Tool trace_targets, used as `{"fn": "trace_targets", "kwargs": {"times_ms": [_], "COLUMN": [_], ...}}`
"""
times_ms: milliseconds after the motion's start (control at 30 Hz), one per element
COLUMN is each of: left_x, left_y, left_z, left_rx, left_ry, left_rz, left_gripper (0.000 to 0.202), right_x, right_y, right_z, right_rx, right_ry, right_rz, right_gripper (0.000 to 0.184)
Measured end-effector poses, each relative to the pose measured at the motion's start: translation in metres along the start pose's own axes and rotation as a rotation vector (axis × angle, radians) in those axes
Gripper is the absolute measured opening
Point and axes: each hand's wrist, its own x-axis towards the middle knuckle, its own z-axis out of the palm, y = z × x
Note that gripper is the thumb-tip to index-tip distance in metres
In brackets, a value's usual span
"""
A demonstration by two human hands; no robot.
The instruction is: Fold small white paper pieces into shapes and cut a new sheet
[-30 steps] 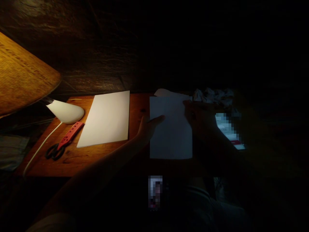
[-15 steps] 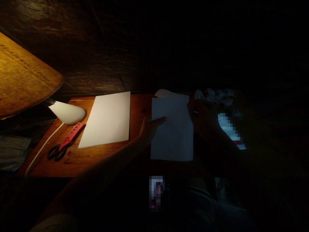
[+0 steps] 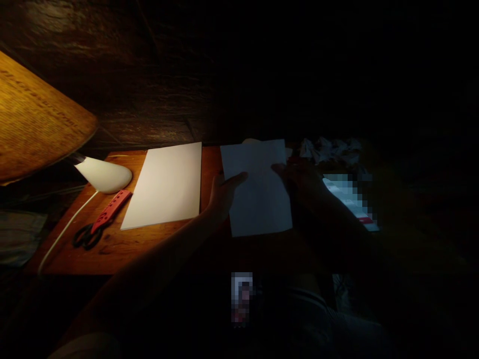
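Note:
A white sheet of paper [image 3: 258, 194] is held over the middle of a wooden table [image 3: 112, 244], slightly tilted. My left hand [image 3: 224, 192] grips its left edge, thumb on top. My right hand [image 3: 299, 177], dim in the shadow, holds the sheet's right edge. Another white sheet [image 3: 164, 184] lies flat on the table to the left, apart from both hands.
A white lamp head [image 3: 103, 174] with its cable lights the table's left end. Scissors [image 3: 99, 219] with red blades and black handles lie beside it. Crumpled paper [image 3: 329, 148] sits at the back right. A lit screen [image 3: 350, 202] glows at the right. A woven shade [image 3: 33, 124] fills the far left.
The sheet has been lifted and shifted left and away, now tilted. Both hands moved with it; my right hand now grips its right edge lower down.

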Motion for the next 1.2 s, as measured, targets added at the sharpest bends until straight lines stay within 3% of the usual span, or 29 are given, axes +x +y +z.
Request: {"fn": "trace_targets", "kwargs": {"times_ms": [233,500,600,867,1033,1200], "left_x": [0.011,0.018,0.019,0.021,0.026,0.028], "left_y": [-0.007,-0.004,-0.001,0.005,0.002,0.003], "left_z": [-0.006,-0.01,-0.01,-0.009,-0.014,-0.018], "left_rx": [-0.002,-0.029,-0.053,-0.067,-0.07,-0.084], "left_ry": [0.034,0.086,0.068,0.154,0.155,0.134], "left_rz": [0.023,0.053,0.058,0.117,0.09,0.106], "left_gripper": [0.053,0.05,0.049,0.05,0.051,0.052], "right_x": [-0.011,-0.017,-0.017,-0.013,-0.018,-0.017], "right_y": [-0.016,-0.036,-0.032,-0.011,-0.019,-0.013], "right_z": [0.003,0.006,0.005,0.011,0.009,0.01], "right_rx": [0.065,0.045,0.053,0.172,0.067,0.022], "right_ry": [0.105,0.04,0.038,0.019,-0.001,0.02], "right_rz": [0.108,0.155,0.148,0.144,0.14,0.086], "right_gripper": [0.048,0.038,0.038,0.044,0.045,0.047]}}
